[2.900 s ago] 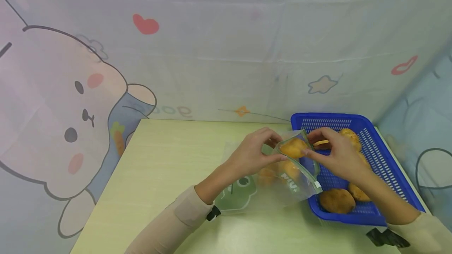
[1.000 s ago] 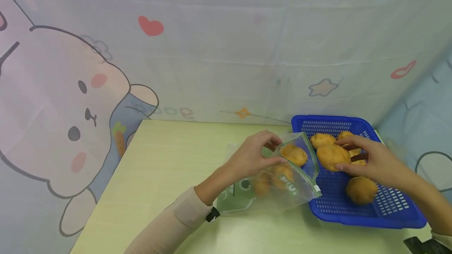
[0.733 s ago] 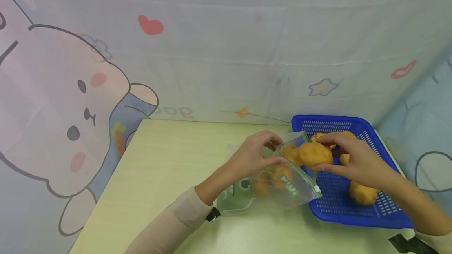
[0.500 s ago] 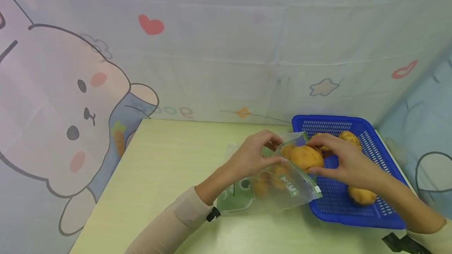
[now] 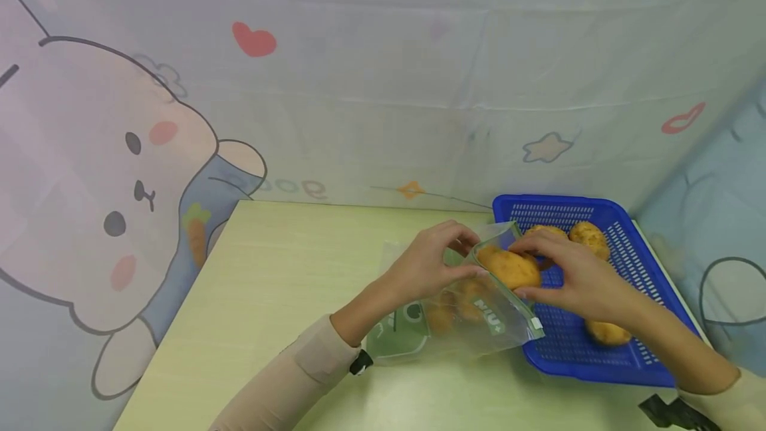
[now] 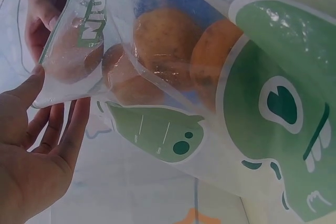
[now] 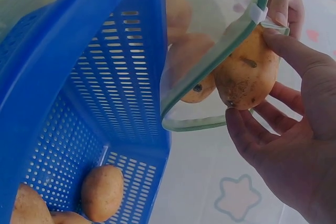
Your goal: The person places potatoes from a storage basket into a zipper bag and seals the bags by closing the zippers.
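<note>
A clear zip bag [image 5: 509, 324] with green print and a green zip edge lies with its mouth open toward the basket. My left hand [image 5: 427, 261] holds the mouth's left edge between thumb and fingers. My right hand [image 5: 571, 271] grips a potato [image 5: 513, 270] at the opening, its far end inside the bag. In the right wrist view that potato [image 7: 249, 69] shows dark spots, with the thumb and fingers around it. Several more potatoes [image 6: 165, 45] show through the plastic in the left wrist view.
A blue perforated basket [image 5: 652, 271] stands to the right, close against the bag. It contains several potatoes [image 5: 589, 239], one of them [image 5: 607, 332] near its front. The pale wood-look table [image 5: 287, 271] meets a printed cloth backdrop [image 5: 371, 85] behind.
My right hand has carried a potato from over the basket leftward into the bag's mouth, after another potato went in earlier. The left hand keeps its hold on the bag.
</note>
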Available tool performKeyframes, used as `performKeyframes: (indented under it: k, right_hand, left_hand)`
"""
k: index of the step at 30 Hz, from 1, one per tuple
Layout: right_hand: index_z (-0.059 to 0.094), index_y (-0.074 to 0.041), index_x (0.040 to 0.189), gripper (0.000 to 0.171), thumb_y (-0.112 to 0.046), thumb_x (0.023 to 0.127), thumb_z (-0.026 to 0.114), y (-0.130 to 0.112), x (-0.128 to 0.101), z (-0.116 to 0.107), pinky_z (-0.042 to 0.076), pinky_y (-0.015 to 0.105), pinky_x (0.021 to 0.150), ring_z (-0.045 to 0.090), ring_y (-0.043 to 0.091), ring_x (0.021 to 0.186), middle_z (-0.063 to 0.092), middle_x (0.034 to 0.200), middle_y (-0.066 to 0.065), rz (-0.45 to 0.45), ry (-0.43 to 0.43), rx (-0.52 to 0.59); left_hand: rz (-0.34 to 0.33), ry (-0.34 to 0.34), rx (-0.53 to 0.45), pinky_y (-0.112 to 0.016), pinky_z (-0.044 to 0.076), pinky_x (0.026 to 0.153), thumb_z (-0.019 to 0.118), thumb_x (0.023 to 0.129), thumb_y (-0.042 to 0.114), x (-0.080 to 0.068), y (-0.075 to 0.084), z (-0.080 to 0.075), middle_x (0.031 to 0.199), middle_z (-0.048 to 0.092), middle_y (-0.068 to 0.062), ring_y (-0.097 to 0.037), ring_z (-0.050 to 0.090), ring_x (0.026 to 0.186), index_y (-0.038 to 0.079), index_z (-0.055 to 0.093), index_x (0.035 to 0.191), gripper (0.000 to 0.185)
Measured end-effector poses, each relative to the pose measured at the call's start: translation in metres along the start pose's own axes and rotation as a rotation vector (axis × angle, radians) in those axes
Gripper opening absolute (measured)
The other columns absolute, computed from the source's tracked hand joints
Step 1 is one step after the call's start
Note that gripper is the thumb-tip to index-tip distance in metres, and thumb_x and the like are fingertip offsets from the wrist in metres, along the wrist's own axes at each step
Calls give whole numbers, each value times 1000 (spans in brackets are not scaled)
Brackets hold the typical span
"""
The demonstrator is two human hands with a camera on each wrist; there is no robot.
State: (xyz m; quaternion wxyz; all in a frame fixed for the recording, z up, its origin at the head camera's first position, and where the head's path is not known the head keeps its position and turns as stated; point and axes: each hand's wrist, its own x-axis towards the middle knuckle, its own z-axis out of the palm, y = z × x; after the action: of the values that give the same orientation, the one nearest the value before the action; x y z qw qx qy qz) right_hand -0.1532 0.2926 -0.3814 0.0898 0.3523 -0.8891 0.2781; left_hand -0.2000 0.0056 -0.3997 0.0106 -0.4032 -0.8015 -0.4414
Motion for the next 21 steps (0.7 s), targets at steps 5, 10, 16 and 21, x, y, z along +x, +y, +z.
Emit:
performKeyframes:
  k: [5,10,16,21]
  right_hand:
    - [65,-14,136,56,-11,86,90,-2,-1,-2,61,26,87,63,14,112,64,128,-5,30,-10,89]
    - [66,-14,134,52,-1,88,86,1,-3,-7,61,25,87,66,11,112,68,125,-2,47,51,121]
    - [68,-13,131,49,-1,88,86,20,-14,-17,59,20,82,66,2,105,71,123,1,100,95,53]
    - [69,-16,128,43,-10,90,87,43,-33,-25,58,20,82,63,-1,103,72,121,-1,189,76,-28]
  left_hand:
    - [-10,5,-2,-30,58,98,86,92,23,-1,1,-2,120,67,-2,-11,70,104,9,67,125,40]
    - [-19,8,6,-23,55,98,86,92,24,-1,2,-2,121,68,-2,-9,70,105,9,68,125,41]
    - [-7,5,4,-32,58,99,87,92,22,-1,1,-1,122,68,-3,-10,69,105,8,67,126,42]
    - [-7,6,-5,-31,58,98,87,92,23,-1,0,0,123,68,-2,-9,69,105,9,67,126,42]
